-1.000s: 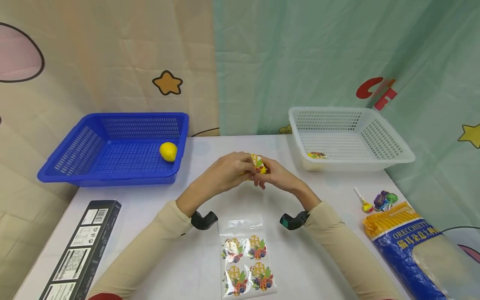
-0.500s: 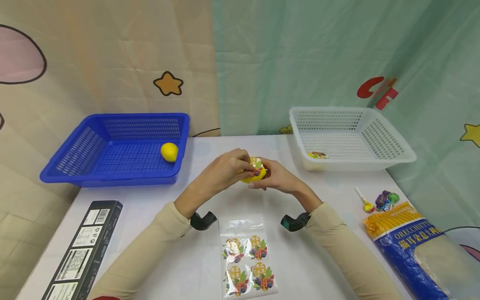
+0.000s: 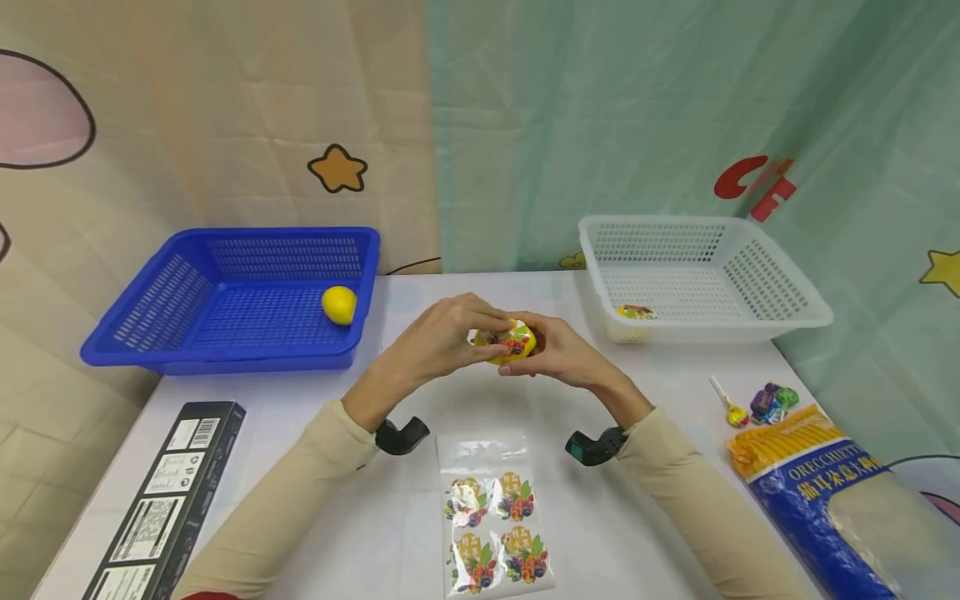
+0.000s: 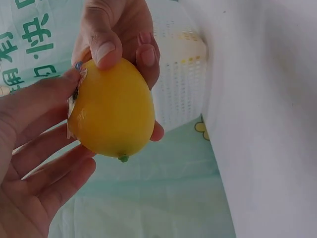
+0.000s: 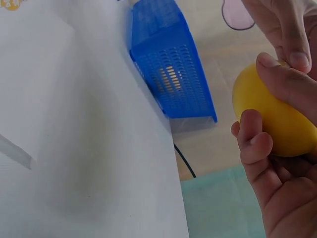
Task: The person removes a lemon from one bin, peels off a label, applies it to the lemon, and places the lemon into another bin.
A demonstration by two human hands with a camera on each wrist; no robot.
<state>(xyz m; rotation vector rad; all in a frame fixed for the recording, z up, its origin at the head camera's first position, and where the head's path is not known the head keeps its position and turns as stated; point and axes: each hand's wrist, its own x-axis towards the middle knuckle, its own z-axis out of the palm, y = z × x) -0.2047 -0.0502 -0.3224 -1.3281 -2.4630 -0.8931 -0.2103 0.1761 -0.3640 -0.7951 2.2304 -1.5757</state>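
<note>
While both hands grip a lemon, a white table fronts cartoon-printed backdrop cloth.

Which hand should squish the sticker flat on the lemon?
Probably the left hand. Its fingertips already sit on the sticker, which lies on the lemon's top face, while the right hand cups the fruit from behind and below, steadying it.
</note>
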